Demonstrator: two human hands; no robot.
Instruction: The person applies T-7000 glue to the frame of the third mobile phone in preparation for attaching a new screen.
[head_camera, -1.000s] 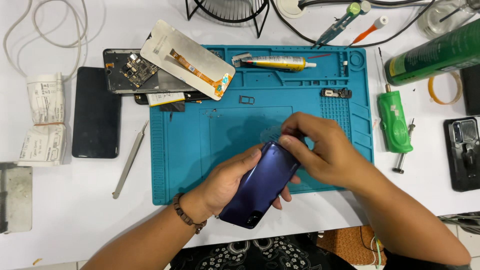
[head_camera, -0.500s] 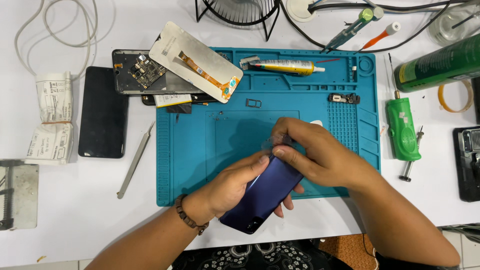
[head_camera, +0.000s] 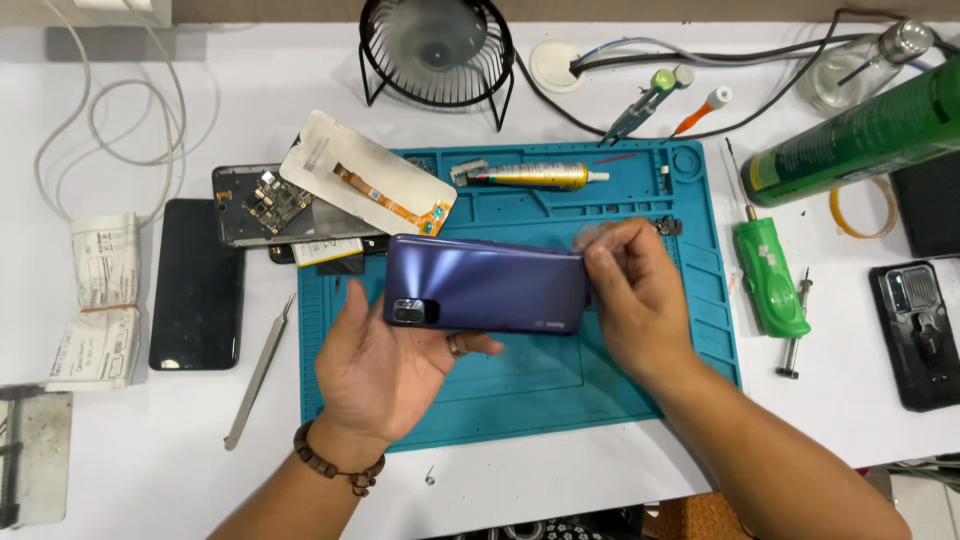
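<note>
A purple-blue phone (head_camera: 485, 285) is held flat, back side up, above the teal work mat (head_camera: 640, 390). Its camera block sits at the left end. My left hand (head_camera: 385, 375) cups the phone from below, palm up, with a ring on one finger and a bead bracelet at the wrist. My right hand (head_camera: 630, 300) pinches the phone's right end between thumb and fingers.
On the mat's far edge lie a glue tube (head_camera: 530, 176) and a detached screen panel (head_camera: 365, 185) over an opened phone frame (head_camera: 262, 203). A black phone (head_camera: 198, 283) and tweezers (head_camera: 260, 370) lie left; a green screwdriver (head_camera: 772, 280), green can (head_camera: 850, 135) and fan (head_camera: 437, 48) lie right and behind.
The phone has been lifted and turned from a slanted position near the mat's front edge to lie level across the mat's middle. Both hands rose with it; the view shifted.
</note>
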